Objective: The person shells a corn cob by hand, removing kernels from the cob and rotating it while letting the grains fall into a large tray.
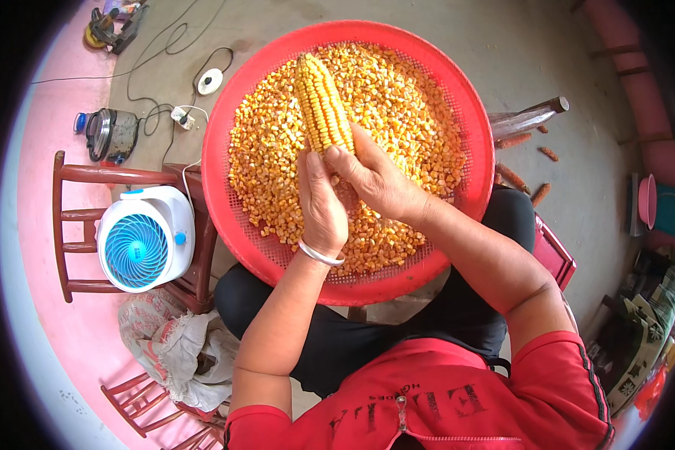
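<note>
An ear of yellow corn points away from me over a round red plastic sieve tray. My left hand grips its lower end from the left, and a silvery bangle circles that wrist. From the right, my right hand holds the same end, its thumb lying across the kernels. Most of the cob is still covered with kernels in neat rows; the bottom end is hidden by my fingers. Loose corn kernels lie thickly over the tray's mesh beneath both hands.
On my left, a blue and white fan stands on a wooden chair. Cables, a power strip and a kettle-like pot lie beyond it. A woven sack sits lower left. Stripped cobs lie on the floor at right, near a wooden leg.
</note>
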Available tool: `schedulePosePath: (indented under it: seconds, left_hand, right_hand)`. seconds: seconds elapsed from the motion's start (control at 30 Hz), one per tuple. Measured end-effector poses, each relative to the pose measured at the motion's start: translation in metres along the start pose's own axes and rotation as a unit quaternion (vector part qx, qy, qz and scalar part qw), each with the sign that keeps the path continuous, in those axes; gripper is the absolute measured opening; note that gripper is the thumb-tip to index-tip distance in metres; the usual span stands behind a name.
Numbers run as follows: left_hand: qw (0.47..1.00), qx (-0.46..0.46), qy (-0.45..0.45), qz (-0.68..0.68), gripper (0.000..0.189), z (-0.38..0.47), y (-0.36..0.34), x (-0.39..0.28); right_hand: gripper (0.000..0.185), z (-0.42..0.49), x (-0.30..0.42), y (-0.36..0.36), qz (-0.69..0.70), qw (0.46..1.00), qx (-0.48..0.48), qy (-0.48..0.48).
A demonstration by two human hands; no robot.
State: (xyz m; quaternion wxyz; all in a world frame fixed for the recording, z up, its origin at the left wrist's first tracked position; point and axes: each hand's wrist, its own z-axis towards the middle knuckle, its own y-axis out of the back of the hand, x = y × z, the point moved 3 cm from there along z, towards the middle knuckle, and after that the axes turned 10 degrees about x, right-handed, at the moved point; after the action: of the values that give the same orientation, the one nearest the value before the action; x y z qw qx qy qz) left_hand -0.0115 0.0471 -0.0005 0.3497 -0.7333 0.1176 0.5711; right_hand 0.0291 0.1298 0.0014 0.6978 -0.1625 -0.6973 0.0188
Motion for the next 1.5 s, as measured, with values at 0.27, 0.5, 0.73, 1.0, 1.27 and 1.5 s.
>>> schedulePosePath:
  seconds: [0.27, 0.5, 0.73, 1.0, 1.27, 1.5]
  left_hand:
    - [0.99, 0.04, 0.086, -0.107, 0.05, 0.005, 0.021, 0.018]
    - [0.998, 0.061, 0.013, 0.027, 0.054, 0.007, 0.023, 0.016]
    - [0.979, 0.05, 0.101, -0.172, 0.051, 0.004, 0.012, 0.005]
    - [0.979, 0.021, 0.097, -0.18, 0.048, 0.008, 0.018, 0.009]
    - [0.973, 0.034, 0.124, -0.192, 0.046, 0.009, 0.025, 0.013]
    - [0.968, 0.142, 0.136, -0.156, 0.044, 0.012, 0.019, 0.009]
  right_hand:
    - [0.039, -0.002, -0.008, -0.001, -0.006, 1.0, 0.0, 0.013]
    - [0.04, 0.0, -0.003, 0.002, 0.042, 0.999, -0.013, -0.025]
    - [0.044, -0.005, -0.002, -0.004, -0.003, 1.0, -0.011, 0.009]
    - [0.053, 0.004, -0.006, 0.005, 0.145, 0.989, -0.001, -0.034]
    - [0.061, 0.003, -0.007, 0.004, 0.155, 0.988, 0.023, -0.012]
    - [0.044, 0.001, -0.006, 0.015, 0.259, 0.958, 0.062, -0.103]
